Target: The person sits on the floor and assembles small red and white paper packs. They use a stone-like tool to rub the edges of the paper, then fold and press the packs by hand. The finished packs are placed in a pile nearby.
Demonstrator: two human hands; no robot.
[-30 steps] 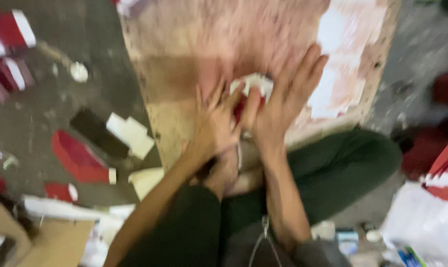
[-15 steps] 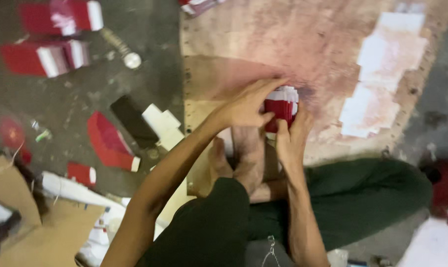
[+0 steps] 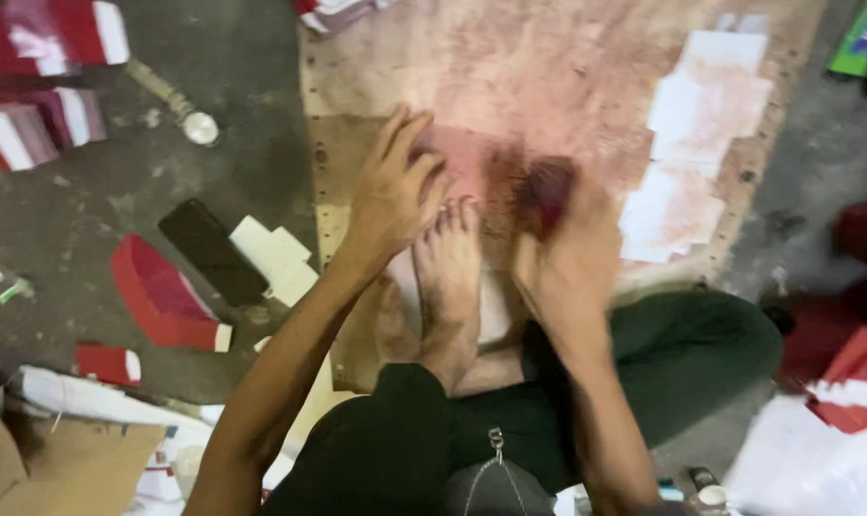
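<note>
**Red-stained board, two hands at its near edge**

Red and pink stain covers the wooden board point(image 3: 548, 67), which lies flat on the grey floor point(image 3: 89, 220). The left hand point(image 3: 390, 191) rests on the board near its left edge, fingers spread apart and pressed down, holding nothing. The right hand point(image 3: 567, 253) is motion-blurred; a dark red piece point(image 3: 546, 186) sits at its fingertips, but whether the fingers are clamped on it or only touching it cannot be told. A bare foot point(image 3: 448, 277) lies between the two hands, toes pointing up the board.

White paper sheets point(image 3: 696, 143) are stuck along the board's right side, reaching close to its right edge. The middle and far part of the board is open surface.

Left of the board, on the floor, lie a black phone point(image 3: 212, 250), a white card cutout point(image 3: 276, 258) just beside it, and a red folded card point(image 3: 161, 298). Red and white boxes point(image 3: 42, 86) sit at the far left, and a small round cap point(image 3: 200, 127) lies near the board's left edge. More red cards point(image 3: 859, 354) crowd the right margin.
</note>
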